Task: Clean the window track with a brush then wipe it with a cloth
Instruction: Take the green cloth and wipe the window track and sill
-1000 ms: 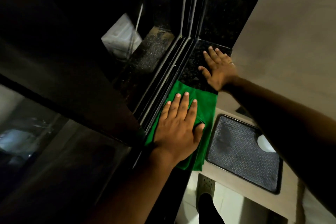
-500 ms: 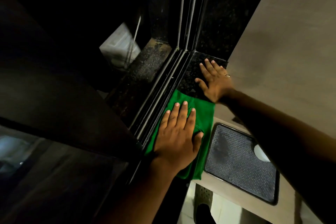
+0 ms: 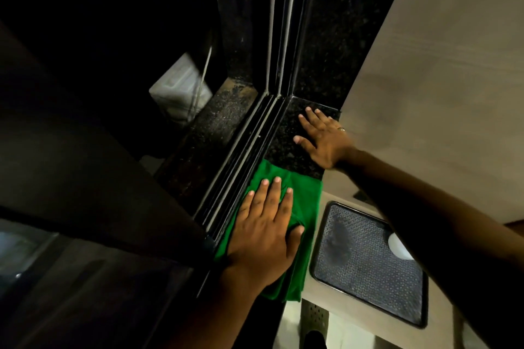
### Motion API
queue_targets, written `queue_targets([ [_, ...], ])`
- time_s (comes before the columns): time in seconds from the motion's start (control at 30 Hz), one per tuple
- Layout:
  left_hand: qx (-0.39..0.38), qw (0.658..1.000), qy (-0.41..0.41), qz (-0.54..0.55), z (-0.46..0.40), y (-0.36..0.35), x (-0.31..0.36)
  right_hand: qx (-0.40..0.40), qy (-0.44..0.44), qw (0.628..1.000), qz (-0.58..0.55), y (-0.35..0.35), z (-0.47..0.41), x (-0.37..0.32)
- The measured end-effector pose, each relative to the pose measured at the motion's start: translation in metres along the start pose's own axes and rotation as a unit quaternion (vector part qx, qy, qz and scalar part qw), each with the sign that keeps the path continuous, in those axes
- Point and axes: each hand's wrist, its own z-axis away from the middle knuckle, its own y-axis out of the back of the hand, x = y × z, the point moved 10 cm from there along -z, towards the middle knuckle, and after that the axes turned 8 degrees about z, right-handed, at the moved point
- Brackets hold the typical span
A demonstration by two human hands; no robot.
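The left hand (image 3: 265, 231) is pressed flat, fingers straight, on the green cloth (image 3: 304, 195) at lower centre of the frame, just beside the window track (image 3: 243, 156), while the right hand (image 3: 323, 137) is laid spread on the dark sill (image 3: 286, 147) above it, a patterned tray (image 3: 365, 266) being seen at lower right.

left hand (image 3: 263, 235) flat on green cloth (image 3: 304, 195) | right hand (image 3: 326, 140) flat on sill (image 3: 286, 147)
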Motion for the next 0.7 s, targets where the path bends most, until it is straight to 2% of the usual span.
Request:
queue_targets([
  [0.17,-0.001,1.0,0.006,0.002,-0.013,0.0,0.0,-0.033,0.005,0.989,-0.145,0.011,-0.008,0.012],
  [0.3,-0.008,1.0,0.008,-0.021,-0.053,0.0,0.003,0.021,-0.026,0.985,-0.169,0.032,-0.006,0.036],
  [0.47,0.002,0.999,0.017,-0.034,-0.125,0.001,0.007,0.048,-0.042,0.979,-0.192,0.045,-0.005,0.05],
  [0.63,-0.016,1.0,0.022,-0.007,-0.137,0.016,0.013,0.105,-0.062,0.962,-0.246,0.057,0.015,0.02],
  [0.7,0.04,0.998,0.045,0.03,-0.109,0.03,0.014,0.111,-0.078,0.942,-0.307,0.054,0.017,-0.004],
])
